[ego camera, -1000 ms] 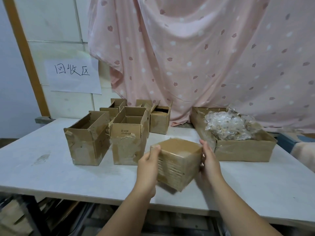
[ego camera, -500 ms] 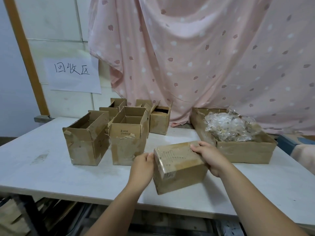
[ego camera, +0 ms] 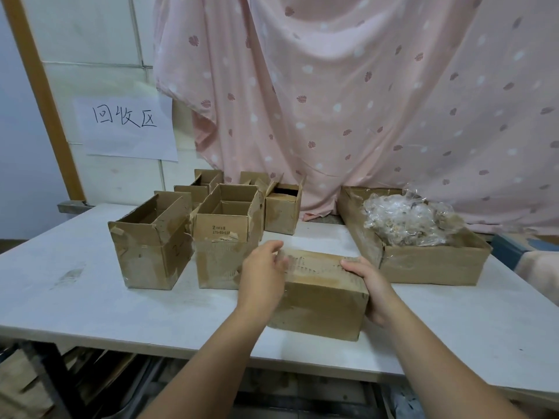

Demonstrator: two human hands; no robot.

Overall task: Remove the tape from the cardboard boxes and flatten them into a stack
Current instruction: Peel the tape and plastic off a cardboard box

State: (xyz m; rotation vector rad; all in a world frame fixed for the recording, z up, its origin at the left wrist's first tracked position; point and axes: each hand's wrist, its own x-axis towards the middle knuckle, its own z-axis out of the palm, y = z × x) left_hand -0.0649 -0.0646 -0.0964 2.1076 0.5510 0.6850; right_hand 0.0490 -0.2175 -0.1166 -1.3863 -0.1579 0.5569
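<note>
One box (ego camera: 322, 300) held between left hand (ego camera: 262, 275) and right hand (ego camera: 372, 287), on table (ego camera: 90, 297)

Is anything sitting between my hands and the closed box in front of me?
Nothing visible. The left hand touches the closed box at its left end, its fingers blurred, and the right hand grips the right end. The open boxes stand behind it.

Taped box (ego camera: 320, 309), closed, lying flat; open boxes (ego camera: 151, 252), upright behind
</note>
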